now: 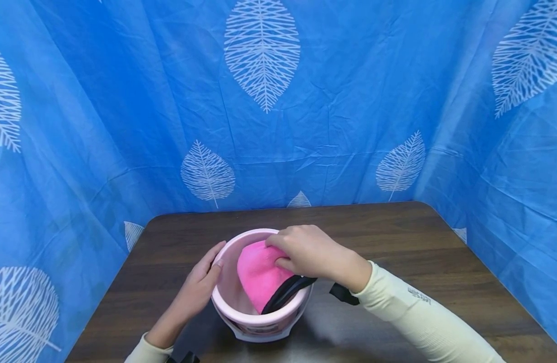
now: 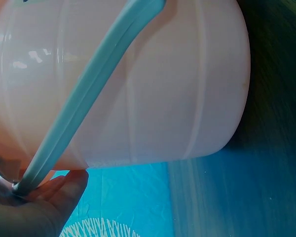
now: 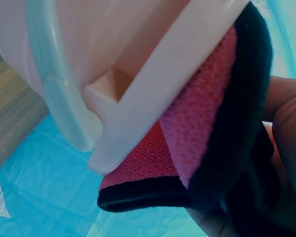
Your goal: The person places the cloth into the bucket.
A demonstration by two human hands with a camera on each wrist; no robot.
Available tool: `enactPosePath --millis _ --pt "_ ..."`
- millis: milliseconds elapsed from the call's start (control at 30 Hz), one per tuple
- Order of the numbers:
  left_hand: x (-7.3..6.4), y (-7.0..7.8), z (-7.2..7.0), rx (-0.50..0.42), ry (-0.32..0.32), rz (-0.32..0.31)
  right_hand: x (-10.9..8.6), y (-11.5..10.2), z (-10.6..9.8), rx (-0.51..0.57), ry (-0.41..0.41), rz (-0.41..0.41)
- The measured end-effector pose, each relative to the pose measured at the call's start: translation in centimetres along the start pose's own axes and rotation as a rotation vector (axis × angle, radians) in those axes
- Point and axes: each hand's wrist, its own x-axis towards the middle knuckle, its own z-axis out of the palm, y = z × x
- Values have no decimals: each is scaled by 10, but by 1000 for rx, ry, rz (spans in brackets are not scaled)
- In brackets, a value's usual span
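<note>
A pale pink bucket (image 1: 224, 302) stands upright with its light-coloured handle (image 2: 84, 98) swung down along the side. My left hand (image 1: 199, 282) grips its left rim, thumb over the edge and fingers outside. Over the bucket's mouth my right hand (image 1: 312, 254) pinches a bright pink fleece item with black edging (image 1: 260, 272), between thumb and fingers. Most of the item lies inside the opening; its black trim (image 3: 241, 98) comes out at the rim near my right hand in the right wrist view. Its full shape is hidden by folds and by my hand.
The bucket rests on a dark brown wooden table (image 1: 374, 227) with rounded back corners. Blue cloth (image 1: 333, 101) with white leaf prints hangs behind the table and along both sides. Pale sleeves (image 1: 419, 307) cover my forearms, and black straps sit near my wrists.
</note>
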Motion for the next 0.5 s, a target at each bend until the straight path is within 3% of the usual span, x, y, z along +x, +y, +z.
enactPosePath --millis 500 --pt "0 1 0 -2 0 7 4 -4 3 -3 -24 10"
